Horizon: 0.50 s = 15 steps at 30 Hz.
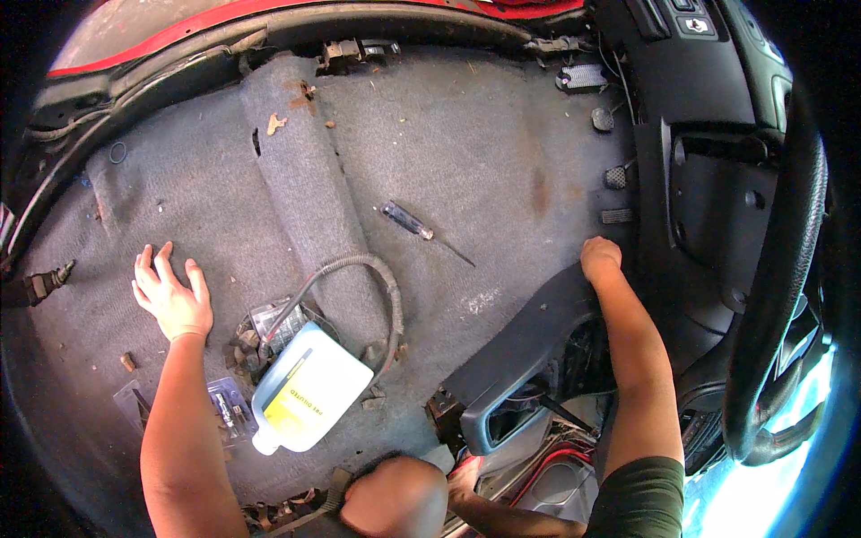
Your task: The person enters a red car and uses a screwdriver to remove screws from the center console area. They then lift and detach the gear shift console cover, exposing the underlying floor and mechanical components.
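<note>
Under the left fingers (163, 263), the fuzzy gray carpet (448, 134) has brown spots. Right of them, a boxy plastic jug (334, 372) is white and yellow. By the right fingers (593, 252), a plastic panel (507, 345) is blackish.

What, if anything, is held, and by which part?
Left hand holds nothing, spread over the carpet; right hand curls at the end of the black console, its grip unclear.

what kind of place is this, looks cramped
Most likely the inside of a car or similar vehicle: a black steering wheel stands at the right, foot pedals sit beside the dashboard, and grey carpet covers the floor.
</note>
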### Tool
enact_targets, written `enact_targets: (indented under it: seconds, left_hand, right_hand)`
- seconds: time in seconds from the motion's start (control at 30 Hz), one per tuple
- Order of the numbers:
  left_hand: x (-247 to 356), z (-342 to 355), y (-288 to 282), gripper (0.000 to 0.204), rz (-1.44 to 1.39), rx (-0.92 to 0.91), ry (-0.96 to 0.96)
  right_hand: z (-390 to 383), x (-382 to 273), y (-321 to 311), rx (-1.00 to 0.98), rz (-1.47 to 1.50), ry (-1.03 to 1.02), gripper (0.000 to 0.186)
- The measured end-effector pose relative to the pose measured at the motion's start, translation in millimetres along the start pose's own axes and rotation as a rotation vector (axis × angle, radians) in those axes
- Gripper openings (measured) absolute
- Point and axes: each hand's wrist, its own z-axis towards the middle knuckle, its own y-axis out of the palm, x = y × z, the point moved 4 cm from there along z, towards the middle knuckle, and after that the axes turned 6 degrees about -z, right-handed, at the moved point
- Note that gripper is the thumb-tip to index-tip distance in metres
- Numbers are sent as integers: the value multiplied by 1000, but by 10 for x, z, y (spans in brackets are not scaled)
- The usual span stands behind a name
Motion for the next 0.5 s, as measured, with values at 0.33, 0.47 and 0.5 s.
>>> enact_targets:
  seconds: [0.33, 0.47, 0.5]
  left_hand:
    - [18, 7, 1, 47, -19, 10, 9]
    - [13, 0, -9, 46, -21, 15, 11]
    - [11, 2, -6, 46, -19, 13, 10]
  right_hand:
    - [-83, -2, 44, 18, 1, -66, 26]
    - [-167, -19, -10, 6, -12, -124, 28]
    - [-193, -27, -51, -31, -25, -141, 28]
